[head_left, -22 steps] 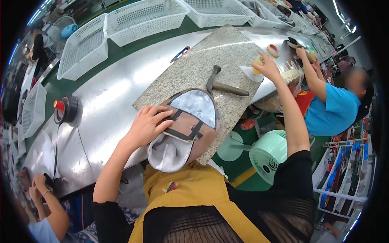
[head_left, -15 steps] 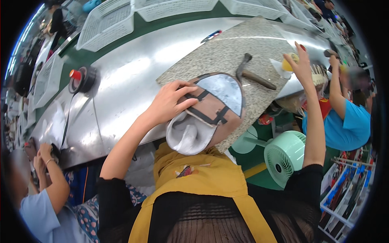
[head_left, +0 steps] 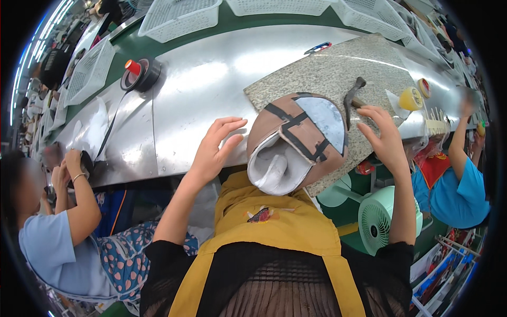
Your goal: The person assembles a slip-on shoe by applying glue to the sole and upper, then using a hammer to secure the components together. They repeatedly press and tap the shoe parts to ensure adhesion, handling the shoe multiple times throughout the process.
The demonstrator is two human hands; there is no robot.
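A brown shoe upper (head_left: 296, 142) with black straps, a pale blue toe and a white lining stands on a form at the near edge of a speckled stone slab (head_left: 327, 74). My left hand (head_left: 215, 148) hovers just left of it, fingers spread, holding nothing. My right hand (head_left: 383, 140) is open to the shoe's right, its fingers close to the handle of a dark hammer (head_left: 353, 98) lying on the slab. A yellow pot (head_left: 411, 98) and a tape roll (head_left: 424, 86) sit past the hammer.
The slab lies on a long shiny metal bench (head_left: 200, 84) with white mesh baskets (head_left: 179, 18) behind. A black tape roll with a red cap (head_left: 138, 75) sits at left. A person in light blue works at my left, another in blue at my right. A green fan (head_left: 380, 219) stands below.
My left hand has come off the shoe and now hangs open beside it. My right hand has dropped from the yellow pot toward the hammer. The view has swung left.
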